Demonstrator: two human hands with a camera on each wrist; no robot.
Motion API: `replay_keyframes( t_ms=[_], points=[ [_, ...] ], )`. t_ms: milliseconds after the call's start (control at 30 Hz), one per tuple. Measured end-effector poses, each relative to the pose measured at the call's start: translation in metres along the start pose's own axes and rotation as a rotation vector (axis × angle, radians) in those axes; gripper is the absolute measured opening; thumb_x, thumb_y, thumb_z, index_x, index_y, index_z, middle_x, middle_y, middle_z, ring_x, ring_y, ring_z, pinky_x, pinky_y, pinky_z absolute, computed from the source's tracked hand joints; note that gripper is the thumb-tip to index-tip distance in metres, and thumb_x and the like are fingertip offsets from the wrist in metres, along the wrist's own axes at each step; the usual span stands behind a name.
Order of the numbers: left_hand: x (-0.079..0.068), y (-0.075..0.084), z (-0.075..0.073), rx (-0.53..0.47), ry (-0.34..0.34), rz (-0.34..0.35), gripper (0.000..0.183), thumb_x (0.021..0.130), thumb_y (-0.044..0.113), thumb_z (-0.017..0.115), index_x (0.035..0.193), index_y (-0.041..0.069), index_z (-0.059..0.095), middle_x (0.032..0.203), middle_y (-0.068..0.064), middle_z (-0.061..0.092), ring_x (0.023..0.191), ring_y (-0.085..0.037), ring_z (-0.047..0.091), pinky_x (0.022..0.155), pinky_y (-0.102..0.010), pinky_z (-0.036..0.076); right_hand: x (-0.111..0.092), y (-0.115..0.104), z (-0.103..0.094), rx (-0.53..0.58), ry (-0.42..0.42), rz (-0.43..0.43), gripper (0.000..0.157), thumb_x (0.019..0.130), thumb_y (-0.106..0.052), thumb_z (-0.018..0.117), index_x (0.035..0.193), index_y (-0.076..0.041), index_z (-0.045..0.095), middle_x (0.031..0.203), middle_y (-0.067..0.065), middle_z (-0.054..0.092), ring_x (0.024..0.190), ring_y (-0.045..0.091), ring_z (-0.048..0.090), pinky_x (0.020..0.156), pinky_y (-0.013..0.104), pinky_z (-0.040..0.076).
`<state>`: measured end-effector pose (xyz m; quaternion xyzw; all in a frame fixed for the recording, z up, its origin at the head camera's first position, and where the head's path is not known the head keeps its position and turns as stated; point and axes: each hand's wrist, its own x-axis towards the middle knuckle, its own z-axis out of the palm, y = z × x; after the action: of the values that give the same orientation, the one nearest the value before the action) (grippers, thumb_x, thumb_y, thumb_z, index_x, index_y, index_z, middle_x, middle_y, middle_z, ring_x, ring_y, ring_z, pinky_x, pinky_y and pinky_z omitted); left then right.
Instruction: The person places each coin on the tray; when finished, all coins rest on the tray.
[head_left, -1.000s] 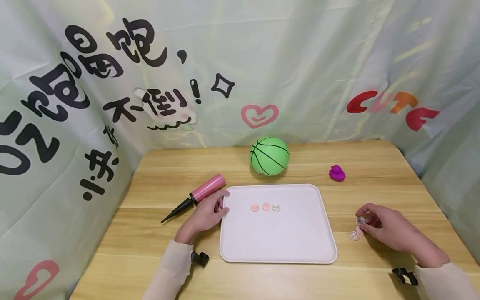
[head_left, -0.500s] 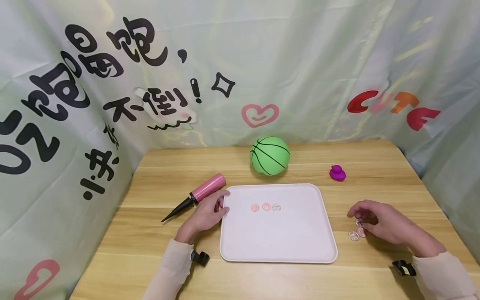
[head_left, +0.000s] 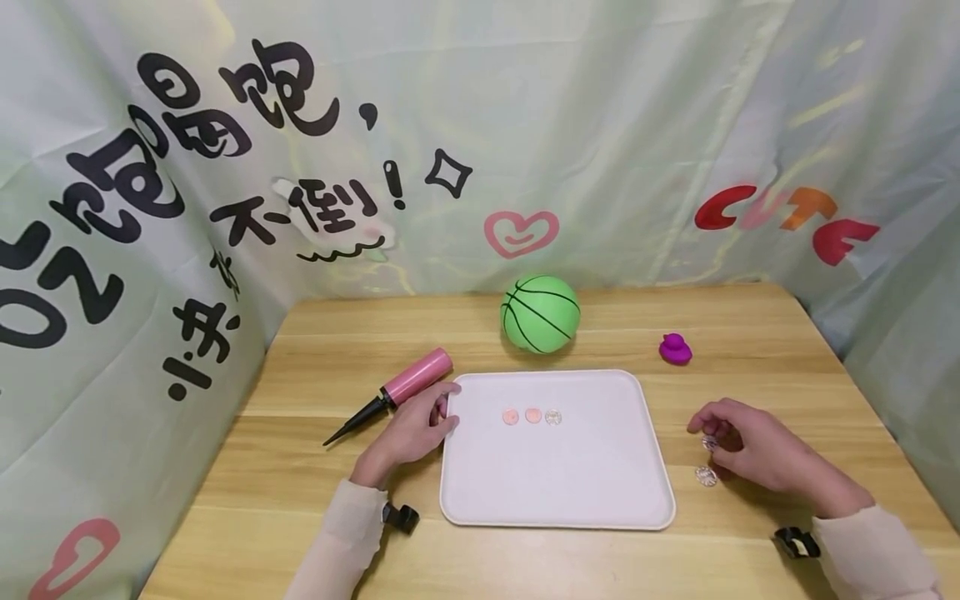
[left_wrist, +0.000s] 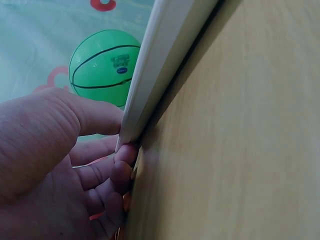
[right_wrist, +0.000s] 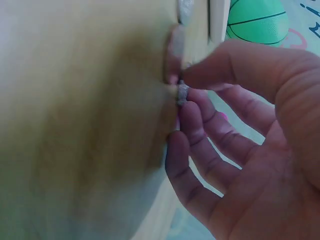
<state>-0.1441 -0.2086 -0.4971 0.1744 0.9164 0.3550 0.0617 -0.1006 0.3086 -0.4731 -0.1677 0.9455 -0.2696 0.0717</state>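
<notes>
The left hand (head_left: 412,425) holds the left edge of a white tray (head_left: 555,483), thumb at the rim and fingers curled against its side in the left wrist view. On the tray lie two pink discs (head_left: 511,417) and a clear disc (head_left: 553,417) in a row. Right of the tray, the right hand (head_left: 761,446) pinches a small clear disc (right_wrist: 182,93) between thumb and fingertips, close to the tabletop. Another clear disc (head_left: 706,476) lies on the table beside it. A pink disc (right_wrist: 175,52) shows next to the thumb in the right wrist view; the hand hides it in the head view.
A green ball (head_left: 540,315) sits behind the tray. A purple toy duck (head_left: 675,349) stands at the back right. The pink hand pump (head_left: 416,375) lies beyond the left hand. A printed curtain (head_left: 600,125) hangs around the wooden table (head_left: 570,567).
The right hand has shifted left toward the tray, and the clear disc at its fingertips has moved with it. The loose pink disc has gone from the head view. The left hand stays put.
</notes>
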Motion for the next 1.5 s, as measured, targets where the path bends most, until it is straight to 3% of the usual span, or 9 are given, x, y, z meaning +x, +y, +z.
replay_keyframes(
  t_ms=[233, 500, 733, 1000, 1233, 1400, 1500],
  points=[
    [0.0, 0.004, -0.002, 0.001, -0.012, -0.059, 0.048, 0.103, 0.012, 0.075, 0.149, 0.009, 0.06, 0.097, 0.001, 0.058, 0.08, -0.01, 0.052, 0.072, -0.023, 0.043, 0.001, -0.003, -0.002, 0.011, -0.032, 0.011, 0.026, 0.091, 0.002, 0.081, 0.112, -0.01, 0.072, 0.095, -0.005, 0.065, 0.081, -0.003, 0.054, 0.071, 0.023, 0.053],
    [0.001, 0.007, -0.008, 0.014, -0.014, -0.031, 0.048, 0.103, 0.012, 0.075, 0.148, 0.008, 0.061, 0.096, 0.001, 0.059, 0.082, -0.012, 0.053, 0.075, -0.023, 0.044, 0.005, -0.004, -0.008, 0.032, -0.111, 0.022, 0.021, 0.096, 0.004, 0.075, 0.113, -0.004, 0.068, 0.09, -0.003, 0.063, 0.075, -0.002, 0.053, 0.068, 0.023, 0.051],
    [0.001, 0.006, -0.007, 0.008, -0.012, -0.021, 0.047, 0.102, 0.011, 0.075, 0.147, 0.006, 0.061, 0.096, 0.0, 0.059, 0.081, -0.012, 0.053, 0.074, -0.023, 0.044, 0.005, -0.004, -0.005, 0.013, -0.119, 0.036, 0.019, 0.097, 0.002, 0.074, 0.114, -0.003, 0.067, 0.092, -0.002, 0.063, 0.078, -0.002, 0.051, 0.07, 0.024, 0.05],
    [-0.001, 0.005, -0.004, 0.015, -0.011, -0.018, 0.047, 0.103, 0.011, 0.074, 0.148, 0.006, 0.06, 0.096, 0.0, 0.059, 0.08, -0.01, 0.052, 0.073, -0.023, 0.044, 0.005, -0.006, -0.003, 0.053, -0.122, 0.052, 0.017, 0.096, 0.003, 0.072, 0.11, -0.002, 0.067, 0.085, -0.002, 0.058, 0.071, 0.0, 0.051, 0.064, 0.023, 0.048],
    [0.0, 0.003, -0.001, 0.001, -0.006, -0.011, 0.047, 0.102, 0.011, 0.075, 0.147, 0.005, 0.061, 0.096, -0.001, 0.059, 0.08, -0.009, 0.052, 0.073, -0.023, 0.044, 0.004, 0.001, -0.008, -0.011, -0.06, 0.133, 0.024, 0.094, -0.01, 0.083, 0.108, 0.0, 0.066, 0.088, 0.001, 0.061, 0.074, 0.004, 0.051, 0.065, 0.024, 0.047],
    [-0.001, 0.001, 0.0, -0.001, 0.023, 0.038, 0.046, 0.1, 0.009, 0.075, 0.144, 0.002, 0.061, 0.095, -0.001, 0.058, 0.078, -0.007, 0.05, 0.07, -0.023, 0.044, 0.003, 0.002, -0.009, -0.013, -0.065, 0.179, 0.026, 0.099, -0.023, 0.082, 0.104, -0.002, 0.066, 0.086, 0.0, 0.062, 0.072, 0.006, 0.049, 0.064, 0.025, 0.044],
    [0.0, 0.002, 0.0, -0.004, 0.01, 0.024, 0.046, 0.101, 0.01, 0.074, 0.145, 0.004, 0.061, 0.095, -0.001, 0.058, 0.078, -0.008, 0.05, 0.07, -0.023, 0.043, 0.005, 0.002, -0.01, -0.005, -0.088, 0.192, 0.026, 0.101, -0.024, 0.079, 0.103, -0.002, 0.066, 0.084, -0.001, 0.063, 0.072, 0.007, 0.05, 0.064, 0.025, 0.043]
  ],
)
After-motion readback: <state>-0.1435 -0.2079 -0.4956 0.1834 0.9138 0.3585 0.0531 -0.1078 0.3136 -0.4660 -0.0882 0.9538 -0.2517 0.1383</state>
